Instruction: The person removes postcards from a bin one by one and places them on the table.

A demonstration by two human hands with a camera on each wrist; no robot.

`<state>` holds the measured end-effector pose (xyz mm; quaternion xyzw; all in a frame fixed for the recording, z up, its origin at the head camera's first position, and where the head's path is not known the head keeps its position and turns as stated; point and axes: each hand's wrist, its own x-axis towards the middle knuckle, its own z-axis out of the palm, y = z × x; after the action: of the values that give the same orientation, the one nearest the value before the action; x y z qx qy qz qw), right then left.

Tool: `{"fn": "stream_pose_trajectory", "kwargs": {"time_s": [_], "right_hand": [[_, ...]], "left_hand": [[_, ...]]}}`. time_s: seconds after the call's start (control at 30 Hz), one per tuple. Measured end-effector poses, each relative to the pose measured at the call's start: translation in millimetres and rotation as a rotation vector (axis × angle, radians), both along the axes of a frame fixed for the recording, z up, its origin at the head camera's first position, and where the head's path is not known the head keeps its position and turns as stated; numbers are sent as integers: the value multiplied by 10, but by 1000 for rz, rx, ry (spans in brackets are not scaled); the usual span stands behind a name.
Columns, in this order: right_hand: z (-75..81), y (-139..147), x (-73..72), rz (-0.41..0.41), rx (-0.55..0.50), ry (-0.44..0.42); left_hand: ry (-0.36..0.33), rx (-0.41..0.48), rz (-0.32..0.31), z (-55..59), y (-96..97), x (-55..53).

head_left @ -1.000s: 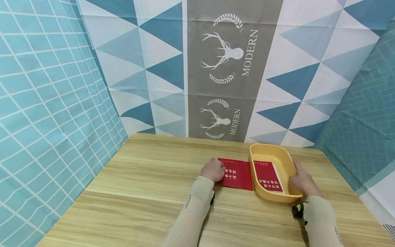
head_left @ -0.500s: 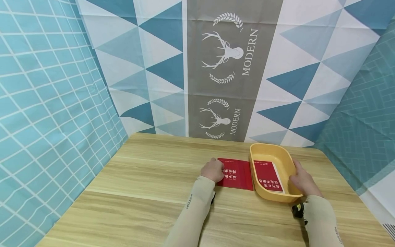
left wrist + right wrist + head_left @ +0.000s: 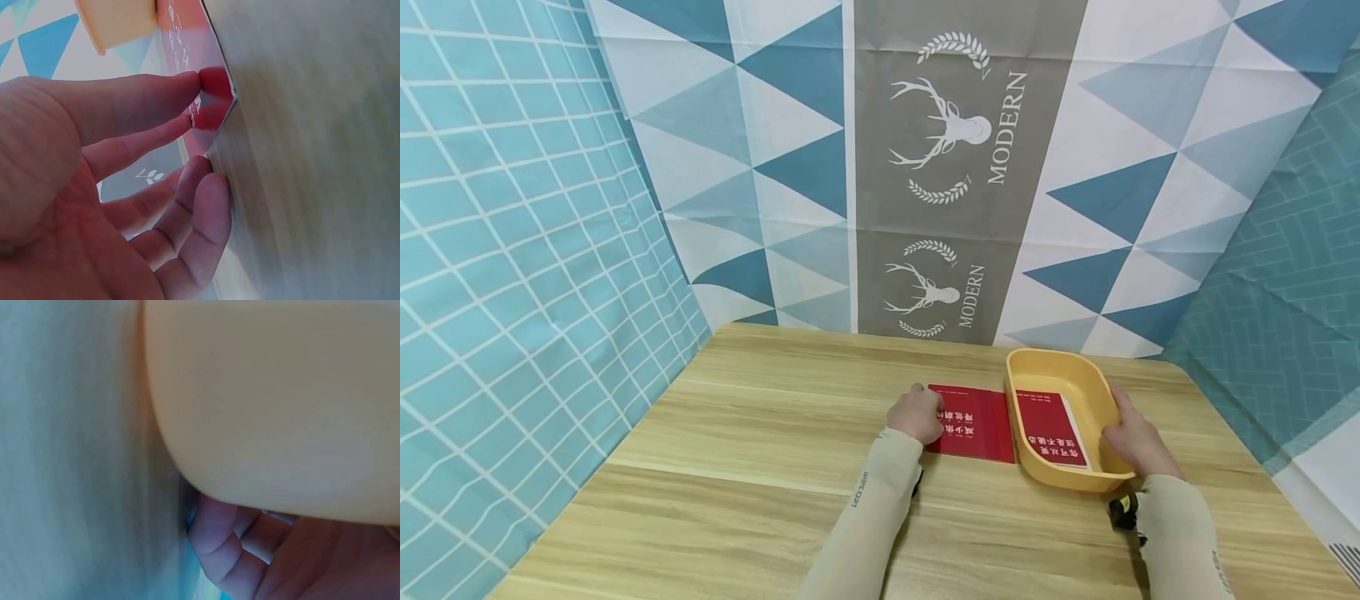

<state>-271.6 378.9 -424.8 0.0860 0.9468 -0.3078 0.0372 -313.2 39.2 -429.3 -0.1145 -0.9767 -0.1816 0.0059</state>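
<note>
A glossy red booklet (image 3: pixel 967 422) with white characters lies flat on the table, its right edge against the yellow plastic bin (image 3: pixel 1051 480). My left hand (image 3: pixel 917 414) is at the booklet's left edge. In the left wrist view, the thumb (image 3: pixel 178 90) and a finger touch the red cover near a corner; the other fingers bend loosely beside it at table level. My right hand (image 3: pixel 1142 437) grips the bin's right side, thumb over the rim, fingers against the outer wall in the right wrist view. Another red booklet (image 3: pixel 1047 429) with a white edge lies inside the bin.
The wood-grain table (image 3: pixel 737 467) stretches left and in front of the hands. Behind it hangs a patterned cloth (image 3: pixel 805 167) with triangles and deer heads. Blue tiled sheeting (image 3: pixel 512 250) covers the left side, and teal sheeting (image 3: pixel 1285 317) the right.
Hardly anything differs. The booklet on the table and my left hand have shifted by a tiny amount; the bin and my right hand stay in place.
</note>
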Motion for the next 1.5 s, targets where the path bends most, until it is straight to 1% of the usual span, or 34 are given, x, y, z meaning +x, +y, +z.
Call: {"fn": "stream_pose_trajectory", "kwargs": {"time_s": [0.3, 0.4, 0.63, 0.8, 0.87, 0.97, 1.07, 1.1, 1.17, 1.2, 1.27, 1.37, 1.43, 1.5], "right_hand": [[-9, 0, 1, 1, -8, 11], [-12, 3, -4, -2, -17, 4], [-22, 16, -12, 0, -12, 0], [-26, 14, -14, 4, -9, 6], [-18, 8, -14, -2, -11, 7], [-15, 8, -15, -7, -24, -1], [-19, 9, -12, -8, -22, -2], [-21, 11, -12, -7, -22, -3], [-19, 8, -6, -7, -21, -5], [-17, 7, -3, -6, -20, -6], [-9, 5, -3, -8, -24, -10], [-5, 1, -2, -9, -28, -13], [5, 5, -6, -8, -33, -15], [18, 16, -14, -2, -30, -8]], "left_hand": [[1, 15, -11, 22, -8, 16], [-5, 15, -11, 15, -6, 14], [7, 24, -33, 4, -14, -4], [-4, 40, -38, 16, -30, 0], [-6, 26, -33, 30, -26, 5], [16, -17, -17, 99, 7, 42], [103, -71, -36, 209, 100, 112], [144, -71, -55, 257, 146, 147], [241, -57, -123, 350, 262, 225], [286, -35, -162, 389, 331, 266], [342, 13, -256, 459, 480, 352], [367, 28, -398, 511, 718, 452], [373, 9, -478, 526, 876, 494], [374, -21, -542, 538, 1026, 511]]}}
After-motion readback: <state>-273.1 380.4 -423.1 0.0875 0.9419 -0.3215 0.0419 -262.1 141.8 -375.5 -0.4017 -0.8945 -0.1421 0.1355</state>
